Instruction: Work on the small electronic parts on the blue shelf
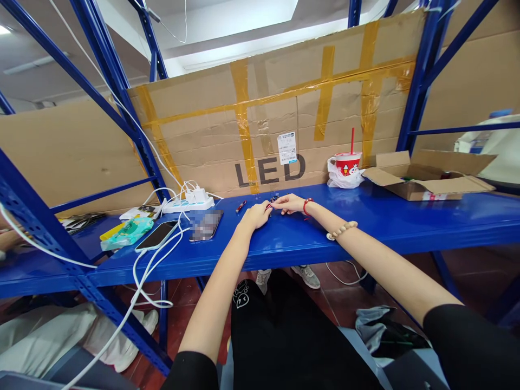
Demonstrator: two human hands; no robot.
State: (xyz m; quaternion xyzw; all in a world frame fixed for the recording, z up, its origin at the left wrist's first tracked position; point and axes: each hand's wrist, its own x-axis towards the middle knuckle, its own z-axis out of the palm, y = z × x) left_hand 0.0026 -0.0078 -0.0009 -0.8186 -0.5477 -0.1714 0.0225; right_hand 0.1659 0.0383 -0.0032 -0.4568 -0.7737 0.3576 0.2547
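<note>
Both my arms reach forward over a blue metal shelf (365,227). My left hand (255,215) rests on the shelf with its fingers curled around a small dark and red object (269,206). My right hand (290,203) lies just right of it, fingers bent toward the same small object; a red string and a bead bracelet are on that wrist. What exactly the hands pinch is too small to make out. A small red pen-like piece (241,206) lies on the shelf just left of my left hand.
Two phones (156,235) (206,225) lie at left, cabled to a white power strip (189,203). A teal pouch (127,233) is further left. A red drink cup (346,164) and an open cardboard box (426,176) stand at right. Taped cardboard (284,108) backs the shelf. Another person's legs (73,336) are at lower left.
</note>
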